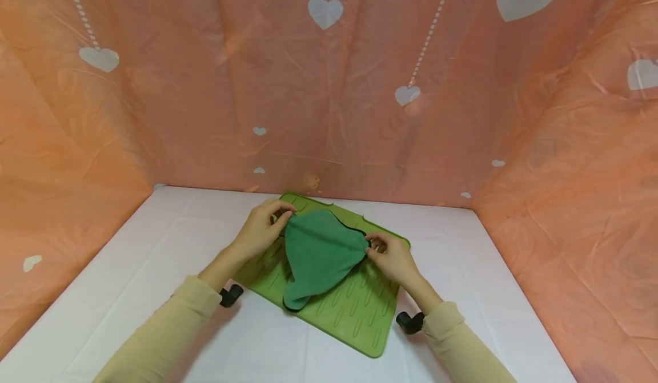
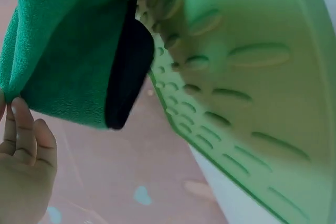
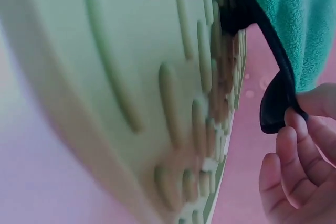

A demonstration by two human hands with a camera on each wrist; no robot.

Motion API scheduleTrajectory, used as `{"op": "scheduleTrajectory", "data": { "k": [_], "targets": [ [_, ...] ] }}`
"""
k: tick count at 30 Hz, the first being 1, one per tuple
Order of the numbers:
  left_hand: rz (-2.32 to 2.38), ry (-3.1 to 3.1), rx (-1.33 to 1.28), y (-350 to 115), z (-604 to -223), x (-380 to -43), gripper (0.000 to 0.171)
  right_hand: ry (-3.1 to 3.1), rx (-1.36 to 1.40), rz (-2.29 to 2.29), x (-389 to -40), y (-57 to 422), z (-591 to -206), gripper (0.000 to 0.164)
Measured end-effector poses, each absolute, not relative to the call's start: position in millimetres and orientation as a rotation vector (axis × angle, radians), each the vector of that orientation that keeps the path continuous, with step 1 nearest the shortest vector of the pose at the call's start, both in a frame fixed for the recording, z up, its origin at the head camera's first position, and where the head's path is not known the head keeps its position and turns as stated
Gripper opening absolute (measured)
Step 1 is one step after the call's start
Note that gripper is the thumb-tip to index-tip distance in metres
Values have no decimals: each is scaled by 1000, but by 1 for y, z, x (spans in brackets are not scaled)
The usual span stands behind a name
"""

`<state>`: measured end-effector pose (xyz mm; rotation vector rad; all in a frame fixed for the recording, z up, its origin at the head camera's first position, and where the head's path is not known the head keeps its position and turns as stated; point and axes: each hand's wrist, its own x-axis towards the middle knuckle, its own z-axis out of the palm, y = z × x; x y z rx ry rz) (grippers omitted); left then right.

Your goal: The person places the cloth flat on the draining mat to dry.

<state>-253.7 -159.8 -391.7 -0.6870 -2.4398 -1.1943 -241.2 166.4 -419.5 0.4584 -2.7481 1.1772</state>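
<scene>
1. While both hands work over the green mat, the left hand pinches the far left corner of the green cloth between thumb and fingertips.
2. Seen from the left wrist, the fingers are curled at the cloth's edge, and a black underside shows beneath the green layer.
3. At the opposite side, the right hand pinches the cloth's right corner; the right wrist view shows the fingers closed on the black edging of the cloth.
4. Held at these two corners, the cloth is stretched between the hands, and its near end tapers down onto the mat's middle.
5. Ribbed with oval ridges, the mat lies turned at an angle near the far edge of the white table, close to the peach backdrop with white hearts.
6. Both arms wear beige sleeves.
</scene>
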Motion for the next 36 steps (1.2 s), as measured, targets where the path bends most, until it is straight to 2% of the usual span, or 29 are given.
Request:
{"op": "scheduleTrajectory", "data": {
  "k": [14, 19, 27, 36],
  "targets": [
    [-795, -2831, -910, -143, -417, -248, 17, -3027, 447, 1088, -242, 186, -432, 25],
    [-843, -2812, -925, -145, -419, -248, 18, -3061, 415, 1065, -243, 186, -427, 26],
    [-1085, -2717, -723, -161, -410, -268, 20, -3016, 393, 1033, -261, 190, -425, 29],
    [-1229, -2883, -474, -188, -419, -296, 36, -3005, 413, 1034, -280, 192, -433, 31]
  ]
}}
